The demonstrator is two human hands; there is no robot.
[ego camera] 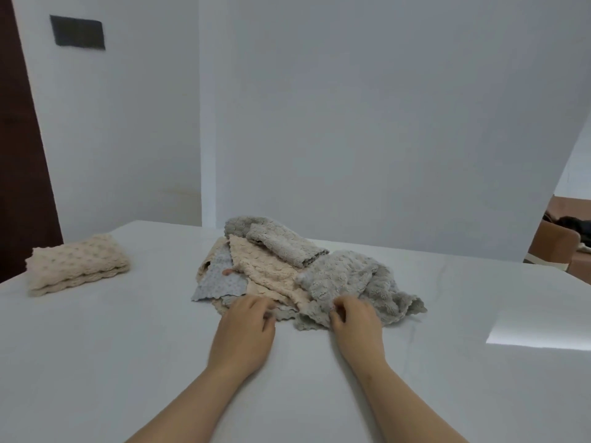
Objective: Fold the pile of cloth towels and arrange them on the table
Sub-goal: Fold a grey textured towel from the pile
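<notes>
Pile of towels (287, 273): soft cloth with a nubbly, scalloped nap is shown, in beige and grey. Folded towel (76, 266): the same bubbled, fleecy cloth is seen. Tabletop (128, 346): a smooth, pale, slightly glossy surface is marked by a bright reflection. Wall (383, 123): a matt white finish is presented.

1. White desk (128, 362) carries it all.
2. Folded beige towel (76, 268) sits far left.
3. Loose pile of towels (297, 270), beige and grey, lies mid-desk, well apart.
</notes>
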